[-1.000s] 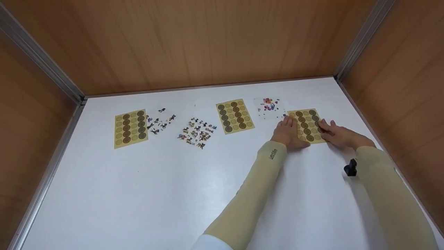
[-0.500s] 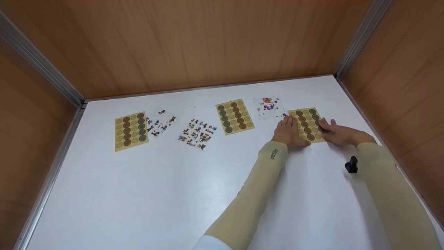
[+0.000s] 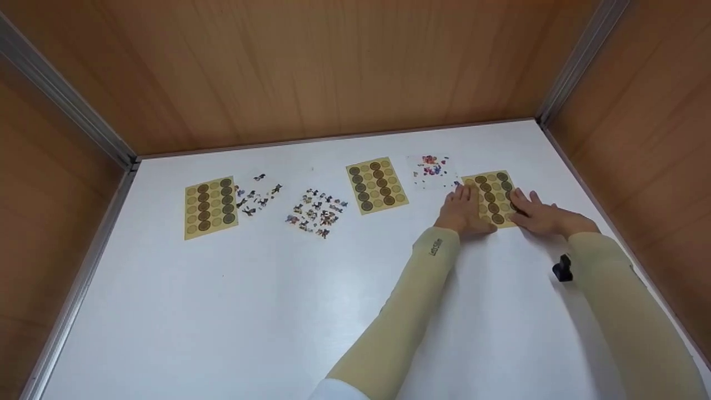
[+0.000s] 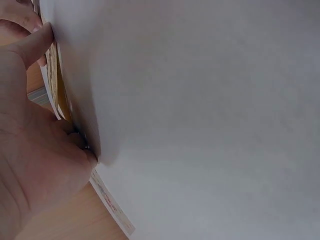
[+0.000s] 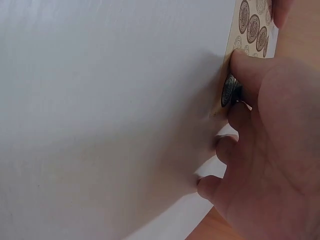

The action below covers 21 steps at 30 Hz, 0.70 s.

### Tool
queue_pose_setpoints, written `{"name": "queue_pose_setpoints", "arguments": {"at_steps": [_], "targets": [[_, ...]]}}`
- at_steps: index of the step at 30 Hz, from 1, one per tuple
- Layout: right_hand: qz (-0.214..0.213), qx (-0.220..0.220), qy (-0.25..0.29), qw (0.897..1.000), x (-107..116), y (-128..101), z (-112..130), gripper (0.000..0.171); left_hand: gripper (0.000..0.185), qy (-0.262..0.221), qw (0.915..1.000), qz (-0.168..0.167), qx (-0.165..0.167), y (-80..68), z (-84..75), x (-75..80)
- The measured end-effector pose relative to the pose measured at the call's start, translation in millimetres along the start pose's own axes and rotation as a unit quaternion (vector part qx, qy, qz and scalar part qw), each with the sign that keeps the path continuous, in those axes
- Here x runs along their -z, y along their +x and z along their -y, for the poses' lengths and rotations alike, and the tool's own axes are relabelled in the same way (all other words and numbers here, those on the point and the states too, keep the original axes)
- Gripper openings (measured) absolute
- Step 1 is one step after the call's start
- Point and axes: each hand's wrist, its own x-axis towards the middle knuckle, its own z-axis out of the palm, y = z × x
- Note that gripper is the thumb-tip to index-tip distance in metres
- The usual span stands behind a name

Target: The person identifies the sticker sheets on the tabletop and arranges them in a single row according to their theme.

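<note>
A tan sheet of round stickers (image 3: pixel 490 196) lies flat at the right of the white table, printed with columns of dark and pale circles. My left hand (image 3: pixel 462 211) rests along its left edge, fingers extended and thumb by the lower edge. On the opposite side, my right hand (image 3: pixel 540 215) touches the right edge with its thumb and fingertips. In the right wrist view the thumb of that hand lies on the sheet (image 5: pixel 252 25), and the other fingertips meet the table. The left wrist view shows the sheet's edge bowed slightly up near the left hand (image 4: pixel 42 155).
A clear sheet of colourful stickers (image 3: pixel 432 171) lies just left of the hands. Further left are a second tan sheet (image 3: pixel 377 185), two clear sticker sheets (image 3: pixel 318 213) and a third tan sheet (image 3: pixel 211 208). Wooden panels (image 3: pixel 333 66) wall the table (image 3: pixel 250 322).
Both hands stay at the edges of the right tan sheet with hardly any movement. The head view shifts slightly; the other sheets stay in place.
</note>
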Motion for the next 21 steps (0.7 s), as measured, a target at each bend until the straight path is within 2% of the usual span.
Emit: {"name": "queue_pose_setpoints", "arguments": {"at_steps": [6, 9, 15, 21], "targets": [[-0.007, 0.011, -0.003, 1.0, 1.0, 1.9, 0.8, 0.075, 0.105, -0.003, 1.0, -0.006, -0.002, -1.6, 1.4, 1.8], [0.001, -0.001, 0.002, 1.0, 0.7, 2.1, -0.7, 0.078, 0.102, -0.013, 0.9999, -0.007, -0.005, -0.8, 0.6, 0.4], [0.008, -0.013, 0.01, 1.0, 1.0, 0.2, -4.3, 0.081, 0.095, -0.071, 0.9974, 0.002, -0.007, -2.2, -4.5, -2.7], [-0.002, -0.003, 0.012, 1.0, -0.3, 0.2, -5.9, 0.077, 0.091, -0.109, 0.994, -0.008, 0.004, -4.1, -7.0, -6.7]]}}
